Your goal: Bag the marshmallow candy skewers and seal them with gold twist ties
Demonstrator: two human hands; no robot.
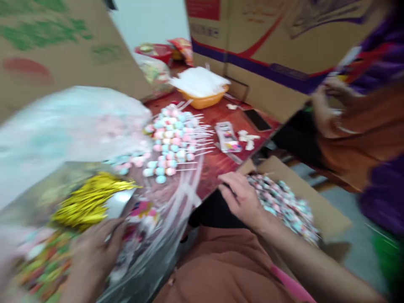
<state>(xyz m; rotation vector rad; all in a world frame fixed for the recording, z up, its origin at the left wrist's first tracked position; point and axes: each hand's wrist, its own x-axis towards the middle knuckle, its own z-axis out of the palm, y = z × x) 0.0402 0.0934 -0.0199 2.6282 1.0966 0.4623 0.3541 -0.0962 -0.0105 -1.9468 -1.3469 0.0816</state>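
My left hand [99, 248] is at the lower left, over clear plastic packaging. It lies between multicoloured candies [49, 261] and printed clear packets [142, 216]. Its fingers are bent and blurred, so I cannot tell if they hold anything. A bundle of gold twist ties [93, 200] lies just beyond it. My right hand [241, 195] hovers by the table's edge, thumb and fingers loosely curved and apart, with nothing visible in them. Beside it, a cardboard box [311, 191] holds many wrapped pastel candies [284, 206]. Pastel marshmallow sticks [173, 136] are piled on the red table [214, 166].
A large bag of pastel pieces [75, 126] stands at left. White sticks [200, 81] fill an orange basket [202, 100] at the back. A phone [257, 120] and small packet [227, 136] lie nearby. Another person's hands [331, 103] are at right, before a big carton [268, 54].
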